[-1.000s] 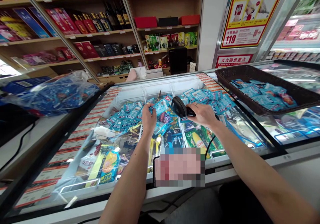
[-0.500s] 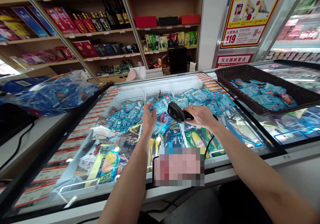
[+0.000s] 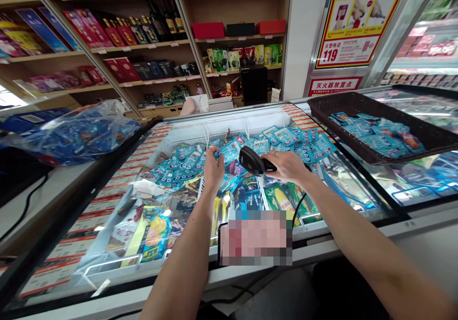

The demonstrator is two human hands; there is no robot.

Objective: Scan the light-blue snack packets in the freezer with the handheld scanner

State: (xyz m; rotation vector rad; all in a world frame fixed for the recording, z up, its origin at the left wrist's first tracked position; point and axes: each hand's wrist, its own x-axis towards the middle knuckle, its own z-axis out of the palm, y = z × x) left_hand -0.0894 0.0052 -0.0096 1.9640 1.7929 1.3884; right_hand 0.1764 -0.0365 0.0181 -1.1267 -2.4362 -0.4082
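My right hand (image 3: 286, 167) is closed around the handle of a black barcode scanner (image 3: 251, 160), whose head points left. Its black cable (image 3: 299, 209) runs down past my wrist. My left hand (image 3: 214, 165) pinches a blue packet (image 3: 231, 152) by its left edge, and the packet's printed code side faces up in front of the scanner. Many more blue packets (image 3: 182, 162) lie spread left of my left hand. Another group of blue packets (image 3: 286, 136) lies beyond the scanner. Both hands are above the glass-topped freezer (image 3: 118, 234), which shows packaged ice creams inside.
A brown basket (image 3: 440, 134) with blue packets stands on the right. A clear plastic bag (image 3: 93, 131) of blue packets lies on the left. A phone (image 3: 255, 239) with a blurred screen rests on the front edge. Stocked shelves (image 3: 153, 48) stand behind the freezer.
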